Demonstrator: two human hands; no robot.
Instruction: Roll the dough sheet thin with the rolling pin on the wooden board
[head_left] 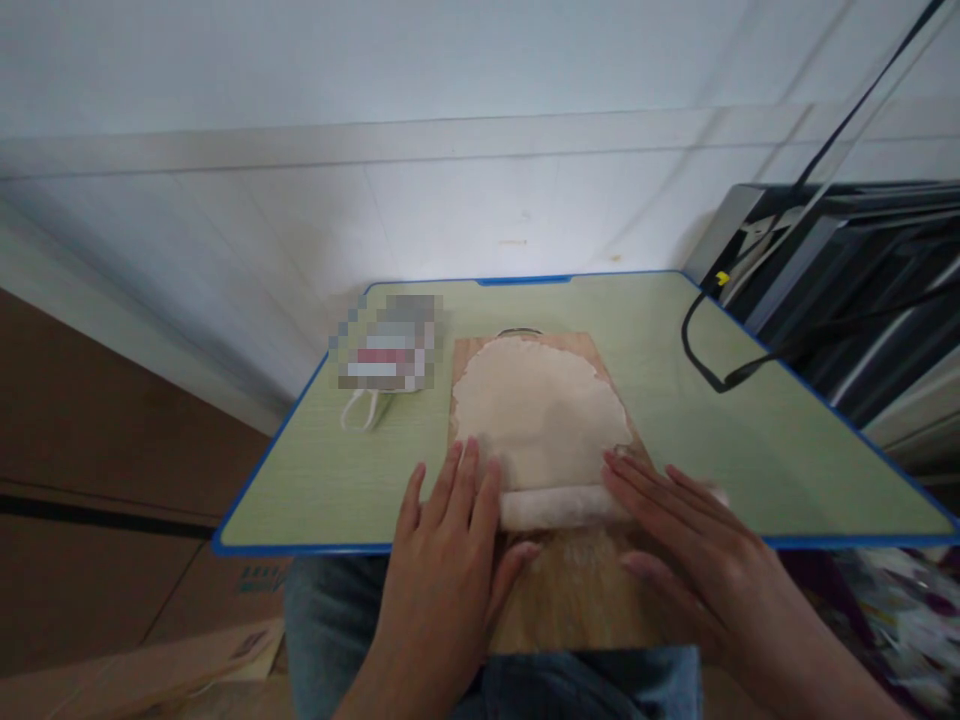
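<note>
A thin sheet of pale dough (540, 410) with uneven edges lies over most of a wooden board (570, 590). Across its near edge runs a whitish roller, seemingly a rolling pin (559, 508); whether flour or a layer of dough covers it, I cannot tell. My left hand (450, 540) rests on the left end of this pin, palm down, its fingers stretched out and apart. On the other end my right hand (697, 550) lies flat, fingers extended and pointing inward. Both hands hide the parts of the pin beneath them.
The board sits on a pale green table (300, 500) with blue edging and overhangs its near side. A blurred-out packet (386, 345) lies at left. A black cable (705, 370) loops over the right side, near stacked dark panels (862, 250). A white wall stands behind.
</note>
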